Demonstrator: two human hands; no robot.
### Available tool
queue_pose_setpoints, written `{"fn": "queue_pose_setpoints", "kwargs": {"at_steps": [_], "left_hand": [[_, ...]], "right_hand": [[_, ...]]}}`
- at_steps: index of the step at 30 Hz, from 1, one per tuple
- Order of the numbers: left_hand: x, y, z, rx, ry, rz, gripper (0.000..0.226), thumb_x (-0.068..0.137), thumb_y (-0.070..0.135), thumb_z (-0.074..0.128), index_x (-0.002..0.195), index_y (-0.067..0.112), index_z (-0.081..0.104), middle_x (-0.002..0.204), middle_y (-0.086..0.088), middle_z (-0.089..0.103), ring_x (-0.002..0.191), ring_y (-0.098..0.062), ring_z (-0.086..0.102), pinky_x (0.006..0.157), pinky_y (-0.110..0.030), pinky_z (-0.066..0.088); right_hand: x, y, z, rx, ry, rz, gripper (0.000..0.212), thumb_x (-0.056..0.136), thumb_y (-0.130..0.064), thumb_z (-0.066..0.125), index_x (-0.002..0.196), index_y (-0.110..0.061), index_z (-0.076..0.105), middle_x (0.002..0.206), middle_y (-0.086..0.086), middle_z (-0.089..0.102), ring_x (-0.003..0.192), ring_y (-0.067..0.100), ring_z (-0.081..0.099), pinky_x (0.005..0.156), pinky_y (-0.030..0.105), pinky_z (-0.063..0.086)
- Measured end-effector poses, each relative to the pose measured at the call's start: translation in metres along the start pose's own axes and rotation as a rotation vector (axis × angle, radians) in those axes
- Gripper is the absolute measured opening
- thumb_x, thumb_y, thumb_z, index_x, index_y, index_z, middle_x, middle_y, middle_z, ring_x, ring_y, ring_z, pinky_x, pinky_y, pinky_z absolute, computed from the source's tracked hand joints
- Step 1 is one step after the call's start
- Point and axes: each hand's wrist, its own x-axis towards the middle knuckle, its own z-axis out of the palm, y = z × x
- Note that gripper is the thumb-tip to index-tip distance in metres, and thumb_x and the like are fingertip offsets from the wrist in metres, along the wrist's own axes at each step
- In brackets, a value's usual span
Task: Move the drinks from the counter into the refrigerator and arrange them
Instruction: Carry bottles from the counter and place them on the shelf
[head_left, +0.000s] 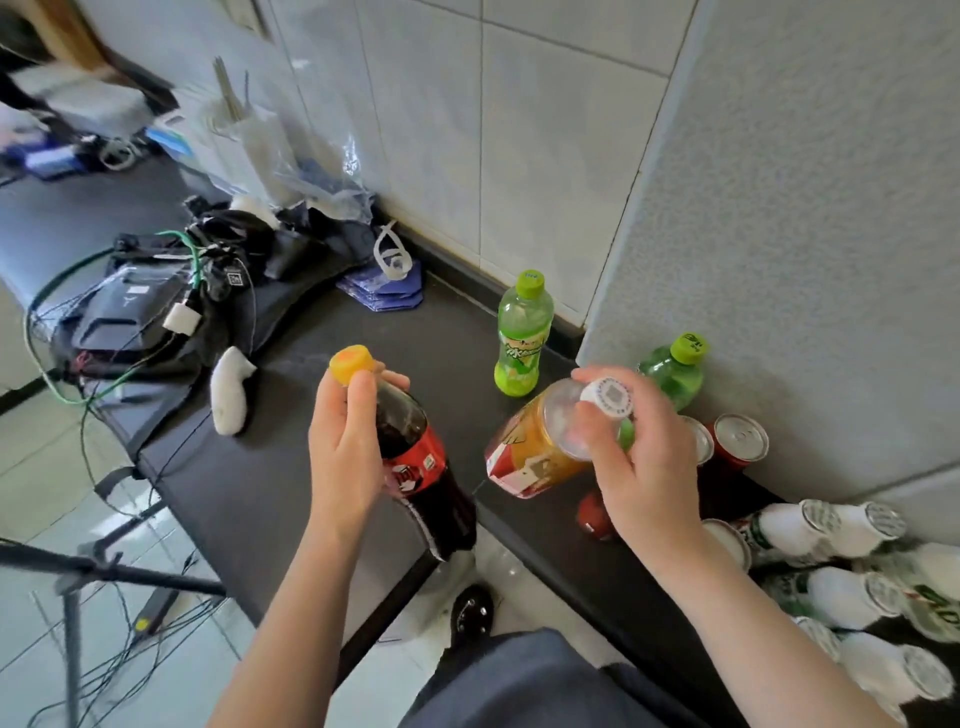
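I see a black equipment case tangled in cables, with a green cable looping over it. Just right of the case lies a white mitt-like thing. Behind and to the right of the case sit folded blue bags, with crumpled clear plastic farther back. Below the case, on the tiled floor, I make out a tripod leg and what looks like a power strip.

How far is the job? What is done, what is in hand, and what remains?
Done: nothing visible; no refrigerator interior shows. In hand: the left hand grips a dark cola bottle with a yellow cap; the right hand grips a tilted amber bottle with a white cap. Left on the black counter: two green plastic bottles, red cans, small white bottles.
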Motion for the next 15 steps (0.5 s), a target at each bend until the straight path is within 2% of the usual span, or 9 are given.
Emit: {"fn": "queue_pose_setpoints", "kwargs": {"at_steps": [2, 7, 10, 12, 15], "left_hand": [[-0.026, 0.004, -0.013, -0.014, 0.052, -0.013, 0.024, 0.088, 0.051, 0.039, 0.079, 0.041, 0.060, 0.088, -0.001, 0.070, 0.089, -0.024, 0.063, 0.090, -0.054, 0.048], [-0.114, -0.003, -0.055, 0.036, 0.180, -0.062, 0.031, 0.093, 0.047, 0.037, 0.078, 0.034, 0.061, 0.089, -0.001, 0.069, 0.088, -0.022, 0.064, 0.087, -0.047, 0.050], [-0.175, -0.013, -0.087, 0.023, 0.290, -0.105, 0.032, 0.092, 0.046, 0.038, 0.084, 0.027, 0.062, 0.087, 0.000, 0.070, 0.084, -0.016, 0.065, 0.077, -0.026, 0.052], [-0.218, -0.020, -0.110, 0.014, 0.385, -0.141, 0.032, 0.094, 0.041, 0.040, 0.090, 0.017, 0.061, 0.085, 0.001, 0.070, 0.080, -0.011, 0.066, 0.071, -0.018, 0.050], [-0.283, -0.028, -0.149, 0.032, 0.562, -0.230, 0.033, 0.094, 0.038, 0.040, 0.095, 0.011, 0.058, 0.085, 0.002, 0.070, 0.082, -0.012, 0.065, 0.073, -0.022, 0.050]], "right_hand": [[-0.012, -0.011, -0.002, 0.116, -0.025, -0.022, 0.033, 0.094, -0.039, 0.045, 0.110, -0.013, 0.058, 0.104, -0.004, 0.065, 0.099, 0.004, 0.060, 0.085, 0.017, 0.047], [-0.067, -0.031, 0.010, 0.288, -0.209, -0.002, 0.036, 0.094, -0.039, 0.042, 0.107, -0.009, 0.057, 0.098, -0.002, 0.063, 0.093, 0.006, 0.060, 0.081, 0.015, 0.046], [-0.112, -0.039, 0.027, 0.352, -0.349, 0.003, 0.037, 0.092, -0.041, 0.042, 0.103, -0.008, 0.055, 0.094, -0.002, 0.062, 0.087, 0.005, 0.059, 0.078, 0.014, 0.045], [-0.142, -0.046, 0.041, 0.379, -0.451, 0.001, 0.038, 0.092, -0.041, 0.041, 0.100, -0.007, 0.055, 0.092, -0.001, 0.061, 0.086, 0.008, 0.059, 0.079, 0.016, 0.044], [-0.186, -0.064, 0.064, 0.409, -0.631, -0.013, 0.038, 0.093, -0.043, 0.038, 0.098, -0.008, 0.054, 0.090, -0.005, 0.058, 0.084, 0.002, 0.056, 0.076, 0.010, 0.040]]}}
